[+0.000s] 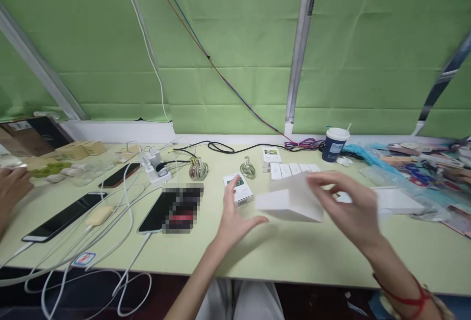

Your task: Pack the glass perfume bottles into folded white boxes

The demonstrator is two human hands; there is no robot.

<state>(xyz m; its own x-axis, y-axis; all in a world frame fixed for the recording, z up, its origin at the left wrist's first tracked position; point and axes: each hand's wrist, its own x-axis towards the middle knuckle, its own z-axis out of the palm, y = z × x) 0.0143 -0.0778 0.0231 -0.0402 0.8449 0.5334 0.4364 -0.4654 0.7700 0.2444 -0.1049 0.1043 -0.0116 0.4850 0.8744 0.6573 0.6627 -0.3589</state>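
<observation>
My right hand (349, 207) pinches a sheet of folded white card (294, 200) by its upper right edge, above the table. The card is slightly blurred, so I cannot tell whether it is a flattened box. My left hand (233, 217) is open, thumb and fingers spread, with nothing in it. Just beyond its fingertips lies a small white box (241, 191) with a green picture; I cannot tell whether they touch. Behind that box stands a small glass perfume bottle (248, 169). Several slim white boxes (294, 169) sit in a row behind the card, beside an upright white box (270, 157).
More glass bottles (198, 169) stand left of centre. Phones (66, 217), white cables and a power strip (156, 170) cover the left side. A lidded blue cup (334, 144) and plastic packets (415, 165) are on the right. Another person's hand (14, 187) shows at far left.
</observation>
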